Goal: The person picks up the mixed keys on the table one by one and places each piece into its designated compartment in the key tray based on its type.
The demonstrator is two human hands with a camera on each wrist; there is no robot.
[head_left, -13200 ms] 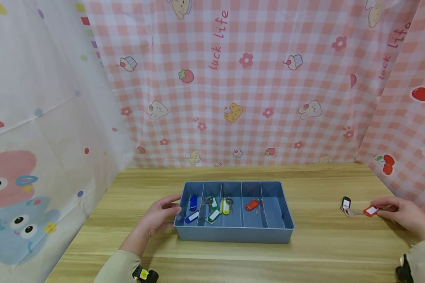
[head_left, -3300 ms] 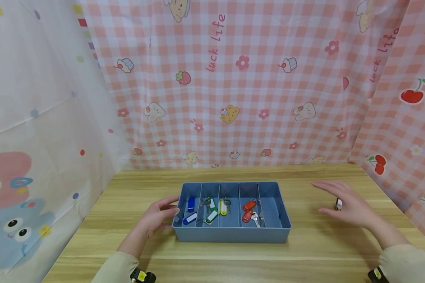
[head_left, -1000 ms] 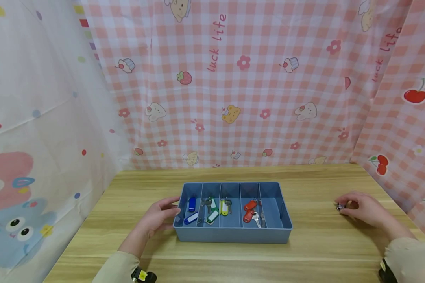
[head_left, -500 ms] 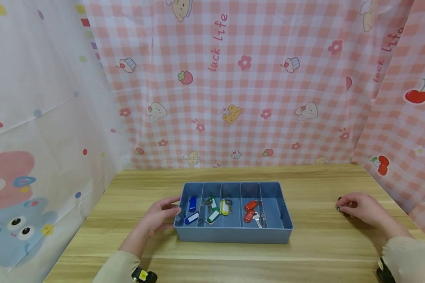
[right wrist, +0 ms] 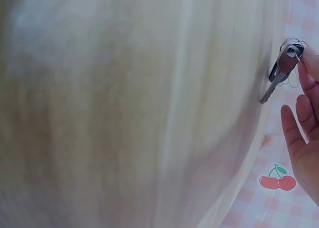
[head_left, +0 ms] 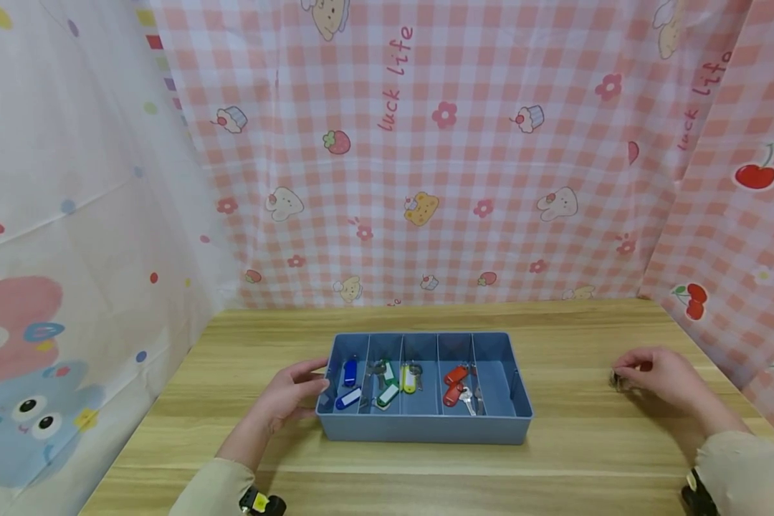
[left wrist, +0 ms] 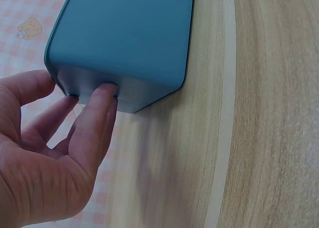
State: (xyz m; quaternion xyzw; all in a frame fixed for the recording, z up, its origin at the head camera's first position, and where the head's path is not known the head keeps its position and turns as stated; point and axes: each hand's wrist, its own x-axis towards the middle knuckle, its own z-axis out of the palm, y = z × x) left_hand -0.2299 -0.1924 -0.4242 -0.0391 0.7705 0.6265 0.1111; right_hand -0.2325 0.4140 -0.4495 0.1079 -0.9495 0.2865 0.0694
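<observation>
A blue-grey divided box [head_left: 426, 428] sits on the wooden table. My left hand [head_left: 290, 394] rests its fingertips against the box's left end; the left wrist view shows the thumb [left wrist: 99, 113] on that end wall. Off to the right, my right hand [head_left: 661, 376] pinches a key [right wrist: 279, 76] by its ring between thumb and finger, partly hidden in the head view. A black tag [right wrist: 273, 71] hangs beside this key, and the key points downward. Its other fingers are spread loosely.
From left, the compartments hold blue key tags [head_left: 349, 398], green key tags [head_left: 388, 394], a yellow key tag [head_left: 408, 378] and red key tags [head_left: 454, 393] with keys. The rightmost compartment [head_left: 495, 387] shows bare floor. Checked cloth [head_left: 445, 165] hangs behind the table.
A second red key tag, earlier in my right hand, now lies in the fourth compartment. My right hand has since gripped and slightly raised the black-tagged key. The left hand stays put.
</observation>
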